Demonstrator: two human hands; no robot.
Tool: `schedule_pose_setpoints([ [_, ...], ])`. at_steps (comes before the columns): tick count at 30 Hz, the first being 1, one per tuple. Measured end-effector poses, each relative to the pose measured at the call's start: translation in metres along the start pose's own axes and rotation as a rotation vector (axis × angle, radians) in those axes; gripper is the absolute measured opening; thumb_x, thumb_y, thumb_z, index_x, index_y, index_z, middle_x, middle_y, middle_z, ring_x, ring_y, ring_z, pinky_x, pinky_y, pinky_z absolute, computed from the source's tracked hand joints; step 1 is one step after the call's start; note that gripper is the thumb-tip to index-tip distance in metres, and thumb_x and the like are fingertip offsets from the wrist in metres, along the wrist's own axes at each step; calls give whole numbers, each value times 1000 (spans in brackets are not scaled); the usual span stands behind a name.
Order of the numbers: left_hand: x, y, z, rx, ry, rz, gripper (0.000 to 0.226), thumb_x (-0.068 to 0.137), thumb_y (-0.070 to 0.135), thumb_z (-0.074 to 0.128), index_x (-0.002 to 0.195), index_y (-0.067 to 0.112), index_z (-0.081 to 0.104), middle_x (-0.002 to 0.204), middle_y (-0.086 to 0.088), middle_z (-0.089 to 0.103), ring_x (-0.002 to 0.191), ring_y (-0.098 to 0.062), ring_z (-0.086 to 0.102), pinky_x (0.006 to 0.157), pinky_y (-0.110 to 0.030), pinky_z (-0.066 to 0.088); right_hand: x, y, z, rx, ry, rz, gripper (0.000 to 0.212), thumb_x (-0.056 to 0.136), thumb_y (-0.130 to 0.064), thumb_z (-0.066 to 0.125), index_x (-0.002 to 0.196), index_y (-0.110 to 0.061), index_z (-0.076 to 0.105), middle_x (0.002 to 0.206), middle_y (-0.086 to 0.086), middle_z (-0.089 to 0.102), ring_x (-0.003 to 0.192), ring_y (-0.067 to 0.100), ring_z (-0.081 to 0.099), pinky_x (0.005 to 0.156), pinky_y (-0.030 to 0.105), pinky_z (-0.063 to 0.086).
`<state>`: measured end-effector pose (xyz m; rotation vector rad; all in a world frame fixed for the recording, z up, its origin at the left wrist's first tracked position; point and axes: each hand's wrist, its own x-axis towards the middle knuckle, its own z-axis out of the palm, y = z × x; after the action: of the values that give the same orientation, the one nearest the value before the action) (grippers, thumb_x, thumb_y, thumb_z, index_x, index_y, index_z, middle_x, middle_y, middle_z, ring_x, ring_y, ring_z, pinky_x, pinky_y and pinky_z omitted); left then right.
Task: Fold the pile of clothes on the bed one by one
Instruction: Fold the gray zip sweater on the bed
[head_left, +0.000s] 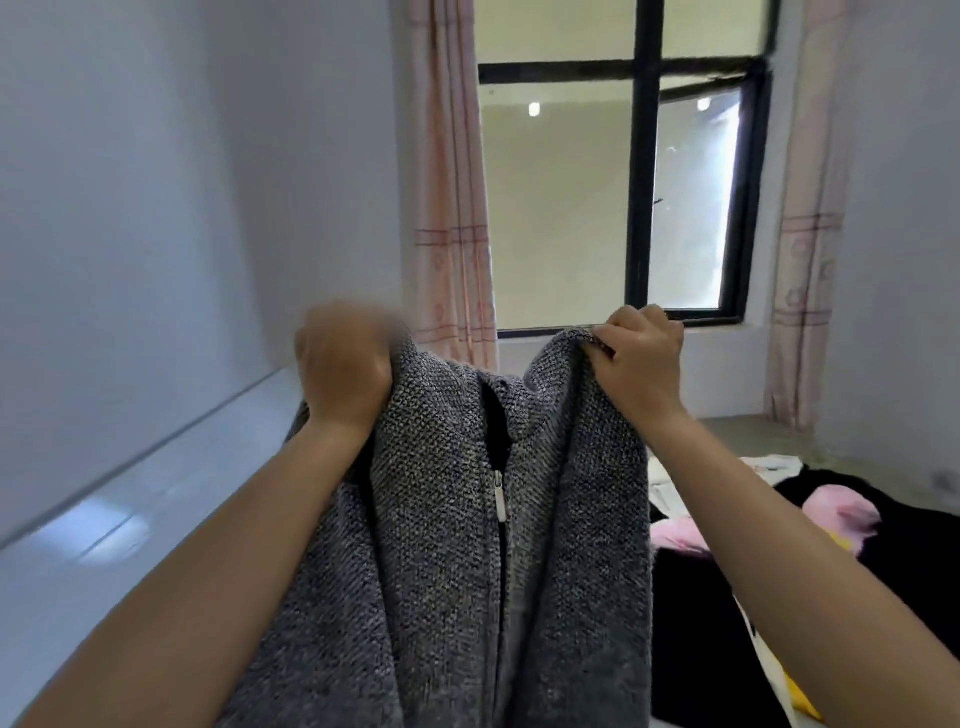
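A grey knitted zip-up garment (441, 545) hangs in the air in front of me, its zipper pull near the middle and the front partly open. My left hand (343, 364), blurred, grips its upper left edge. My right hand (641, 358) pinches the upper right edge with curled fingers. The garment's lower part runs out of the bottom of the view. To the lower right lies a heap of clothes (831, 545) on the bed, black with pink, white and yellow pieces.
A white wall (156, 208) with a glossy ledge (104, 519) runs along the left. A dark-framed window (644, 208) with pale pink curtains (452, 208) stands straight ahead. A strip of grey floor (753, 431) shows past the bed.
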<state>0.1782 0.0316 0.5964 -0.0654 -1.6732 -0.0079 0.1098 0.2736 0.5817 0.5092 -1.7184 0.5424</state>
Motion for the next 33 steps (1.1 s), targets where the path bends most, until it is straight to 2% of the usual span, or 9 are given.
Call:
schedule_pose_setpoints([
  [4, -28, -35, -8, 80, -54, 9, 16, 75, 6, 65, 66, -5, 60, 62, -19, 56, 57, -35, 56, 52, -36, 45, -17, -19, 28, -33, 23, -129, 8, 62, -6, 73, 57, -1, 68, 57, 10, 62, 58, 31, 59, 60, 41, 45],
  [9, -84, -81, 13, 140, -276, -36, 13, 66, -2, 74, 67, -6, 62, 63, -21, 58, 59, -36, 58, 53, -37, 45, -53, -33, 89, -42, -67, -200, 9, 58, -5, 73, 52, -5, 67, 53, 6, 60, 53, 25, 59, 56, 35, 45],
  [12, -120, -107, 40, 164, -363, -29, 9, 68, 1, 66, 63, -5, 61, 60, -18, 57, 56, -32, 57, 50, -33, 42, -81, -23, 136, -47, -186, -186, 15, 56, -2, 79, 51, -4, 65, 54, 7, 59, 53, 26, 58, 55, 36, 45],
  [15, -163, -133, 82, 198, -477, -62, 8, 67, 0, 69, 63, -4, 62, 61, -17, 57, 57, -32, 58, 50, -34, 44, -117, -7, 193, -74, -323, -152, 19, 51, 1, 82, 50, -5, 64, 54, 7, 58, 54, 27, 59, 55, 35, 46],
  [19, -221, -166, 147, 198, -705, -237, 11, 66, -7, 74, 66, -8, 63, 63, -21, 58, 61, -37, 59, 52, -41, 45, -168, 27, 280, -93, -495, -128, 10, 58, -4, 71, 51, -5, 65, 56, 9, 59, 56, 28, 60, 56, 38, 48],
  [24, -269, -208, 225, 216, -930, -475, 10, 81, -1, 62, 83, -10, 66, 79, -26, 62, 82, -42, 57, 66, -44, 40, -209, 64, 377, -113, -653, -112, 33, 75, -18, 44, 51, -6, 63, 55, 10, 56, 55, 29, 59, 55, 37, 46],
  [28, -285, -238, 272, 218, -866, -502, 2, 74, -7, 66, 75, -9, 67, 71, -24, 62, 73, -42, 59, 60, -45, 44, -213, 84, 434, -55, -560, -75, 32, 75, -19, 47, 54, -6, 66, 57, 9, 59, 56, 31, 59, 58, 36, 43],
  [31, -281, -260, 314, 202, -773, -454, 4, 73, -8, 65, 77, -9, 67, 70, -24, 61, 69, -41, 58, 59, -46, 46, -204, 98, 475, -16, -440, -5, 29, 77, -18, 50, 58, -5, 68, 59, 11, 60, 61, 31, 58, 63, 35, 27],
  [33, -272, -273, 347, 182, -706, -460, 10, 79, -4, 59, 82, -10, 66, 74, -26, 61, 72, -42, 57, 63, -47, 45, -191, 105, 499, -12, -366, 56, 22, 76, -13, 55, 63, -5, 70, 61, 13, 60, 66, 30, 55, 65, 35, 26],
])
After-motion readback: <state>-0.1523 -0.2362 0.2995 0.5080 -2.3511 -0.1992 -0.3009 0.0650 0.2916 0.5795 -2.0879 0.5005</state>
